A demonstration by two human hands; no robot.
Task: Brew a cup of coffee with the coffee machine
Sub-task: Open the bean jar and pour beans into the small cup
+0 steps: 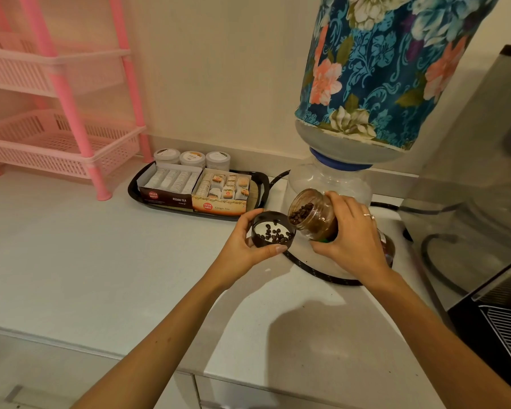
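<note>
A tilted clear glass jar of dark coffee beans [311, 215] is gripped by the right hand [350, 236], fingers curled round its body, mouth angled toward a round dark lid with a white inside [273, 230]. The left hand [244, 246] cups that lid just left of the jar; loose beans lie in it. Both are held above a pale bench [86, 255]. Behind the jar stands a water dispenser bottle in a blue floral cover [378, 69]; left of it, a black tray of tea boxes [198, 190] and a pink plastic rack [56, 119].

One head-worn camera looks forward and down, close over the counter [101, 261].
</note>
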